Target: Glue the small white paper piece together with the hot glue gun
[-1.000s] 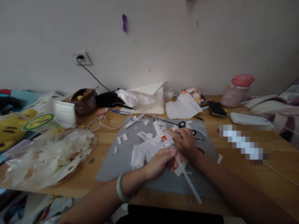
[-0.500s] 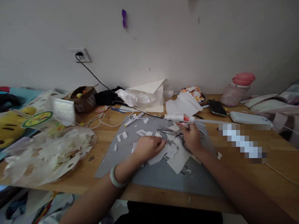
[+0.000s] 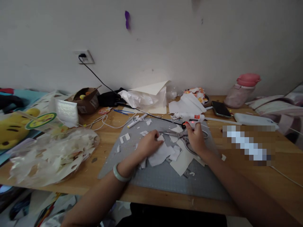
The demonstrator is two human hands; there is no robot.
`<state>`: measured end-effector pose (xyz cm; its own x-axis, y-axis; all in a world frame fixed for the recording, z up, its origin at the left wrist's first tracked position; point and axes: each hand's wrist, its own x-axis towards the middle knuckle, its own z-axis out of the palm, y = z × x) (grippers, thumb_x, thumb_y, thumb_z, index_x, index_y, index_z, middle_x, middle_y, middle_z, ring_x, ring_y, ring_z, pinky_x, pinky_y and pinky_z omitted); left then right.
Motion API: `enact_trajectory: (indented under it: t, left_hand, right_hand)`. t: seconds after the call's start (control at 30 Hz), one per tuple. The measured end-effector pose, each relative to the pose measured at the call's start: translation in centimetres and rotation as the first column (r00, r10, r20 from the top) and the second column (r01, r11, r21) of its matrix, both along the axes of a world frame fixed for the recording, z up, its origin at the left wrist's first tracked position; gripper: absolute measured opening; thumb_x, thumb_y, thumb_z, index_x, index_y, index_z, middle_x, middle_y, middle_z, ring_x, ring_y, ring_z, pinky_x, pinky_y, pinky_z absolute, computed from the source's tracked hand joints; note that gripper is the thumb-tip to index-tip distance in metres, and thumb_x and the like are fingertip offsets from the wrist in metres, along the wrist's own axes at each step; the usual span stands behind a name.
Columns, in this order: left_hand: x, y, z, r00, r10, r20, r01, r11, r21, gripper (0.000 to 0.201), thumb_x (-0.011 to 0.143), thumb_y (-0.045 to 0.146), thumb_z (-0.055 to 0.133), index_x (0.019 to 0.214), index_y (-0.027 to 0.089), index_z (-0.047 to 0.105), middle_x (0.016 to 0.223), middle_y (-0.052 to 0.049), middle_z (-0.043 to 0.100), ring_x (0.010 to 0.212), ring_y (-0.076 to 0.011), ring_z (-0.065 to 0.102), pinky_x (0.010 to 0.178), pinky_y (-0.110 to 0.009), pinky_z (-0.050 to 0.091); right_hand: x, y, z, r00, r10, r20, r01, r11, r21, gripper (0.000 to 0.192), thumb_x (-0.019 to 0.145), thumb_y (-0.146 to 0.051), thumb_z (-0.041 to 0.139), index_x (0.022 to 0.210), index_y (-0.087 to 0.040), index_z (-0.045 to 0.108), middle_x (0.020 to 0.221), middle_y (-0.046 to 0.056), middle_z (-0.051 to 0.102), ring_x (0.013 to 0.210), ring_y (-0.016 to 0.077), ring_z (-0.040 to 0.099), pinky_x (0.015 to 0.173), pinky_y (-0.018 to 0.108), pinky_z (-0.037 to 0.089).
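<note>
My right hand (image 3: 197, 138) is closed around the handle of a white hot glue gun (image 3: 188, 117), which has an orange label and a lit red light. Its nozzle points left, and a glue stick sticks out at the back. Below the gun lies a pair of scissors (image 3: 188, 146) with grey handles, blades toward my left hand. My left hand (image 3: 149, 144) has its fingers curled together at a small white paper piece (image 3: 161, 138), just above a larger torn white sheet (image 3: 161, 155). The fingertips are partly hidden.
Paper scraps (image 3: 125, 137) litter the grey cutting mat (image 3: 151, 184). A black cord (image 3: 161, 118) runs from the wall socket (image 3: 84, 56) to the gun. Left stand a plastic bag (image 3: 54, 157) and lidded cup (image 3: 40, 121); right, a phone (image 3: 221, 109) and pink bottle (image 3: 239, 94).
My right hand and the glue gun have shifted a little to the right, and the cord now shows at the handle. My left hand has moved slightly left and up.
</note>
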<state>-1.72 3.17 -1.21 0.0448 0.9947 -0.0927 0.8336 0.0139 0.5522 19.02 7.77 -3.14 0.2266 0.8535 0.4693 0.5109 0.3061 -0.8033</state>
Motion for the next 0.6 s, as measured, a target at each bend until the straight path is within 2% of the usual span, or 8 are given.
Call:
enact_trajectory:
  t: [0.1,0.23,0.37,0.5,0.6]
  left_hand:
    - [-0.06,0.17,-0.16,0.993,0.019,0.114,-0.016,0.999,-0.029,0.019,0.071,0.029,0.060,0.086,0.021,0.053,0.079,-0.004,0.061,0.070,-0.0188,0.056,0.059,-0.028,0.036]
    - [-0.10,0.24,-0.60,0.970,0.008,0.241,-0.011,1.000,0.013,0.029,0.071,0.030,0.062,0.097,0.022,0.052,0.086,-0.003,0.061,0.073,-0.0171,0.056,0.062,-0.026,0.038]
    - [-0.21,0.22,-0.63,0.977,-0.038,0.208,0.034,0.999,0.021,0.025,0.074,0.031,0.058,0.097,0.021,0.054,0.081,-0.002,0.061,0.069,-0.0162,0.054,0.059,-0.026,0.035]
    - [-0.20,0.15,-0.28,0.984,-0.097,0.149,0.090,0.995,0.051,0.014,0.078,0.034,0.054,0.082,0.020,0.057,0.068,0.000,0.057,0.061,-0.0151,0.050,0.055,-0.025,0.030]
    - [-0.12,0.11,-0.13,0.983,-0.139,0.123,0.129,0.988,0.085,0.020,0.079,0.037,0.052,0.069,0.020,0.056,0.061,0.001,0.054,0.057,-0.0146,0.046,0.054,-0.026,0.027]
  right_hand:
    - [-0.03,-0.26,0.01,0.999,0.041,0.006,-0.041,0.999,-0.030,0.038,0.073,-0.060,0.053,0.080,-0.024,0.042,0.075,0.006,0.061,0.074,0.0237,0.058,0.069,0.039,0.046]
    - [-0.14,-0.27,-0.34,0.998,0.022,0.055,-0.020,0.999,-0.026,0.046,0.070,-0.062,0.057,0.087,-0.021,0.046,0.082,0.010,0.063,0.078,0.0260,0.059,0.071,0.042,0.047]
    - [-0.25,-0.12,-0.66,0.997,0.027,0.077,-0.030,0.998,0.046,0.047,0.072,-0.061,0.056,0.093,-0.019,0.050,0.086,0.013,0.064,0.084,0.0276,0.061,0.072,0.042,0.048]
    - [-0.22,-0.10,-0.74,0.995,0.010,0.097,-0.017,0.997,0.074,0.045,0.073,-0.059,0.057,0.093,-0.018,0.052,0.083,0.011,0.065,0.079,0.0264,0.061,0.069,0.040,0.048]
    - [-0.15,-0.08,-0.86,0.993,0.009,0.118,-0.019,0.996,0.088,0.047,0.074,-0.059,0.057,0.097,-0.018,0.053,0.085,0.011,0.065,0.080,0.0262,0.062,0.069,0.040,0.048]
